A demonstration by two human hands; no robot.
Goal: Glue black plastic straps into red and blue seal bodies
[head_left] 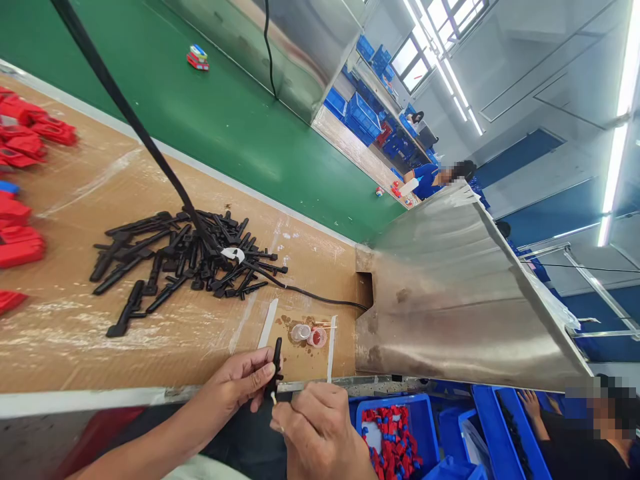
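Observation:
My left hand (250,375) is closed on a small black plastic part (277,357), shaped like a toy gun, held upright at the bench's front edge. Pinched in my right hand (320,427) is a cotton swab (273,397), its white tip beside the lower end of the black part; whether it touches cannot be told. Just beyond my hands, two small clear cups (301,333) stand on a taped piece of cardboard, and one contains reddish liquid. Thin sticks (326,326) lie by them. A heap of similar black parts (190,257) covers the bench further left.
Red plastic parts (23,233) lie at the far left. A black cable (320,301) crosses the cardboard-covered bench (190,353) to a metal panel (430,313). Behind runs a green belt (280,167) carrying a small toy. Blue bins (395,400) and co-workers are at the right.

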